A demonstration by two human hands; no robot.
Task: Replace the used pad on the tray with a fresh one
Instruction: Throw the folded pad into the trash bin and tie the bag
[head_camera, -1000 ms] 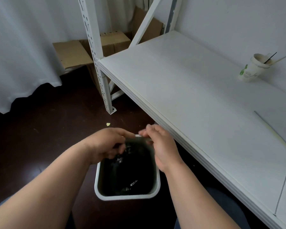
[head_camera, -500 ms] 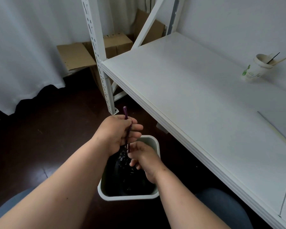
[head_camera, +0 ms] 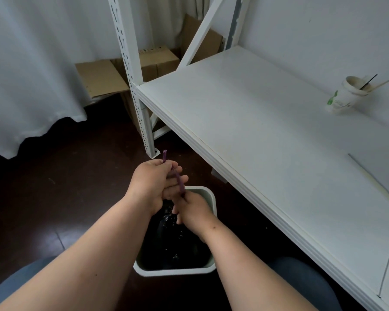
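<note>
Both forearms are bare to the frame's edge, no sleeves showing, and the left hand [head_camera: 154, 185] and right hand [head_camera: 192, 212] wear no gloves or rings. Blue-grey trousers [head_camera: 301, 281], possibly denim, cover both knees.

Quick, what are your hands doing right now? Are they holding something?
Left hand: closed around the purple drawstring.
Right hand: closed, gripping the gathered top of the black bag in the bin.
</note>
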